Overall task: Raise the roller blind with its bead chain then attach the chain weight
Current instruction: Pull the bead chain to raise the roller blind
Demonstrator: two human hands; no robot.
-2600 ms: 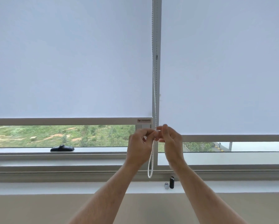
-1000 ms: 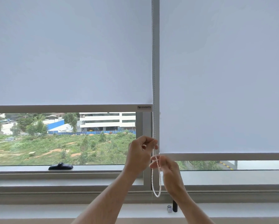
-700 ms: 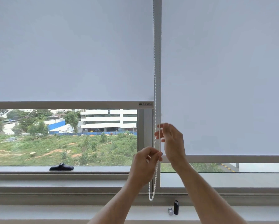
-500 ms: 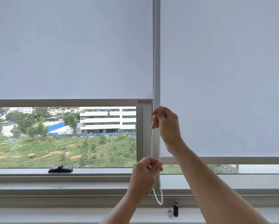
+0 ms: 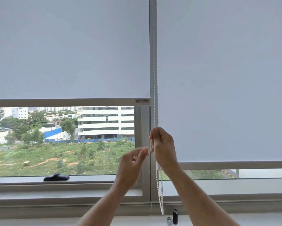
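The left roller blind (image 5: 68, 49) hangs with its grey bottom bar (image 5: 63, 102) just under mid-window. A white bead chain (image 5: 154, 79) runs down the central window frame and loops low near the sill. My right hand (image 5: 163, 147) is closed around the chain at the frame. My left hand (image 5: 132, 165) is blurred just left of it, fingers apart, off the chain. A black cylinder (image 5: 175, 216) and a small silver piece (image 5: 169, 221), likely the chain weight parts, stand on the sill below the loop.
The right blind (image 5: 226, 79) hangs lower, its bar (image 5: 235, 165) near the sill. A black window handle (image 5: 56, 177) lies on the left ledge. The white sill (image 5: 39, 221) runs along the bottom.
The left blind has risen, showing more of the view outside. My right hand has pulled the chain down from its higher grip. My left hand has let go and moved upward.
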